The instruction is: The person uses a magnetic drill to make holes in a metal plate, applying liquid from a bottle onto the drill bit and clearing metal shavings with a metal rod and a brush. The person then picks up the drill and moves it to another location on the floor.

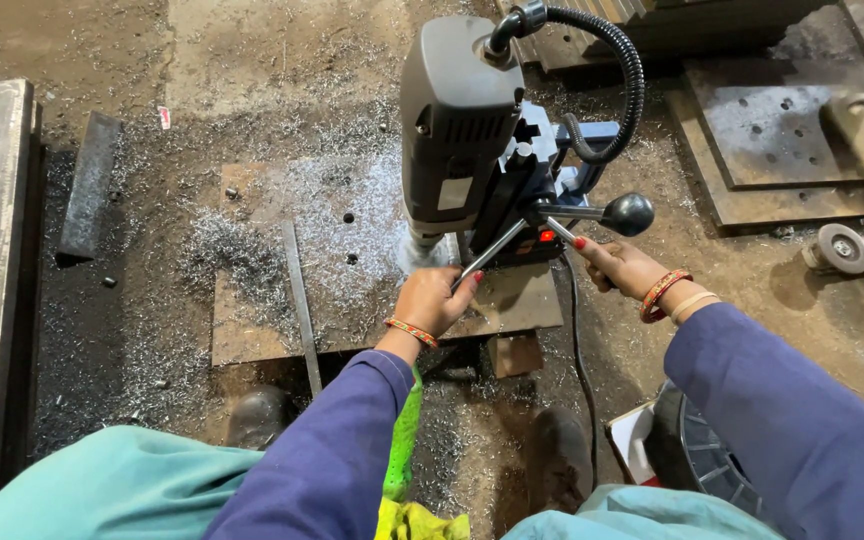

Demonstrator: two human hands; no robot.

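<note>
Two hands work on a workshop floor (pixel 72 50) strewn with metal shavings: left hand (pixel 432 300) closed around a feed handle (pixel 487 255), right hand (pixel 617 265) closed on another handle just below the drill (pixel 462 130).

Dirt floor (pixel 252 60) – steel plate (pixel 262 330), metal shavings (pixel 222 250), dark bar (pixel 87 185), angle grinder (pixel 852 247)

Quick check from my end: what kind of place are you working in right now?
Most likely a metal fabrication workshop floor: a magnetic drill press stands on a holed steel plate, metal shavings lie all around, and an angle grinder lies nearby.
</note>
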